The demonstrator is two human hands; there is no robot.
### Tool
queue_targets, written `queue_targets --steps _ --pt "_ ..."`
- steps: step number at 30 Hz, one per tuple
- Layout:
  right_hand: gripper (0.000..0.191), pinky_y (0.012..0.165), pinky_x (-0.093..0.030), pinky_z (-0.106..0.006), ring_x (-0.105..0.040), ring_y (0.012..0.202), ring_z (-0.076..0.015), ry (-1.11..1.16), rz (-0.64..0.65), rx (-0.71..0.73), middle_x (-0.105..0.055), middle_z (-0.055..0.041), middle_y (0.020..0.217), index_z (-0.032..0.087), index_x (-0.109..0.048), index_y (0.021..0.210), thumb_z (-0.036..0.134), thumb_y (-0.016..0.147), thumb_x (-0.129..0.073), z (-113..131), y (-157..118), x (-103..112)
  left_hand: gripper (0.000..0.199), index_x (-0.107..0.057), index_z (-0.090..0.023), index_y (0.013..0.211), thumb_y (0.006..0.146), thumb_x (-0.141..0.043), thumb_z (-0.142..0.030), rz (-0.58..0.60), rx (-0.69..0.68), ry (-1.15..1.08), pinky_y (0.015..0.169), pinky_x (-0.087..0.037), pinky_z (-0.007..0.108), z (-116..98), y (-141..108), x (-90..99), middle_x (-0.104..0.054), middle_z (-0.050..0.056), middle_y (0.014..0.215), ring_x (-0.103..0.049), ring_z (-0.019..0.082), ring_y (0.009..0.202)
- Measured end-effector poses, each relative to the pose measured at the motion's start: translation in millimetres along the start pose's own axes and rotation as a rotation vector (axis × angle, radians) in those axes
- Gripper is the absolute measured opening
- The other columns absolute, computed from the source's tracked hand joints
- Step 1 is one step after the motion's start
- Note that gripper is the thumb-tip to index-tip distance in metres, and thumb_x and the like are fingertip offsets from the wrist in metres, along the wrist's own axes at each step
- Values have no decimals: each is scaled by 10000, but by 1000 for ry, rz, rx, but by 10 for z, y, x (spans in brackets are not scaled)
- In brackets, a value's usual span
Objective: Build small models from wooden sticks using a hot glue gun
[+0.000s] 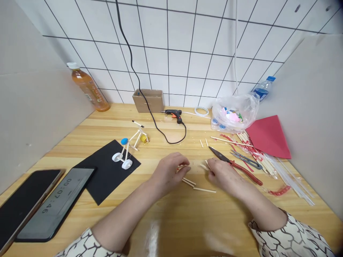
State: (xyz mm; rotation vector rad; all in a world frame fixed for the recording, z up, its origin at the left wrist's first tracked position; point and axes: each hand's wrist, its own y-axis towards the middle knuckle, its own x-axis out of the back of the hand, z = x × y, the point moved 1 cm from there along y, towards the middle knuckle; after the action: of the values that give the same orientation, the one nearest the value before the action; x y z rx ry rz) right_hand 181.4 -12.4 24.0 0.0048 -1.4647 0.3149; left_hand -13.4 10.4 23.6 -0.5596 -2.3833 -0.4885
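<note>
Apparent step: stick handling. R hand pinched short, thin, pale wooden sticks at its fingertips; L hand curled, contents unclear. Matching loose sticks lay on bench btwn hands, nearer the body. Next move prob. req'd fine fingertip control.

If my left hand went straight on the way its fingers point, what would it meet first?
Probably the short sticks at your right hand, just across the gap, though depth is unclear.

Worn on the head, the single camera looks forward and down, close over the pale wooden tabletop, facing the white, black-lined tiled wall beyond.
</note>
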Motion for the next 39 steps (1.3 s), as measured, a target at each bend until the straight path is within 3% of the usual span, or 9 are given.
queue_targets --steps 4,8,13,18,23,26,33,39 --pt "95 526 -281 -216 -470 576 -109 132 -101 72 -540 -6 644 173 -484 651 94 690 -448 -11 10 -2 274 -570 -178 955 706 -581 -293 108 161 -241 536 -392 222 -105 150 -242 -583 -25 640 -501 111 573" --pt "107 519 -294 -205 -437 537 -99 261 -200 134 -489 23 594 176 -472 652 88 705 -443 -2 41 -18 121 -595 -153 736 681 -584 -260 51 261 -363 474 -343 191 -148 298 -381 -507 -46 542 -446 85 511" --pt "152 559 -343 -220 -459 587 -117 343 -302 201 -492 6 638 187 -449 655 101 775 -413 -20 92 -145 84 -593 -155 646 681 -569 -227 0 213 -292 458 -312 187 -137 359 -377 -478 -51 498 -411 76 484" --pt "144 671 -411 -254 -521 745 -146 467 -310 291 -554 -52 794 172 -480 795 116 841 -356 0 76 -170 85 -591 -164 664 708 -550 -224 9 125 -156 482 -326 200 -189 376 -319 -496 -45 509 -426 85 488" --pt "157 665 -428 -264 -528 728 -148 547 -322 269 -564 -48 771 182 -478 751 158 860 -368 15 53 -89 131 -563 -169 669 765 -480 -199 36 -46 41 531 -339 225 -282 401 -296 -534 -16 575 -449 104 534" --pt "160 656 -431 -266 -536 714 -149 560 -346 257 -572 -44 752 176 -496 744 156 851 -379 -1 61 -103 104 -570 -169 702 760 -485 -186 48 -71 42 547 -352 227 -256 404 -318 -554 -9 607 -466 109 557" --pt "194 723 -459 -292 -585 825 -169 647 -387 347 -630 -70 844 173 -568 937 171 858 -391 -39 109 -231 122 -641 -152 779 735 -545 -213 84 -20 -296 621 -421 220 -192 402 -304 -639 22 705 -539 120 637" --pt "204 669 -481 -296 -598 766 -174 638 -363 331 -633 -76 814 164 -593 910 176 847 -399 -48 154 -287 146 -638 -111 716 712 -577 -244 115 152 -627 610 -441 220 -177 440 -320 -648 41 671 -560 127 634"
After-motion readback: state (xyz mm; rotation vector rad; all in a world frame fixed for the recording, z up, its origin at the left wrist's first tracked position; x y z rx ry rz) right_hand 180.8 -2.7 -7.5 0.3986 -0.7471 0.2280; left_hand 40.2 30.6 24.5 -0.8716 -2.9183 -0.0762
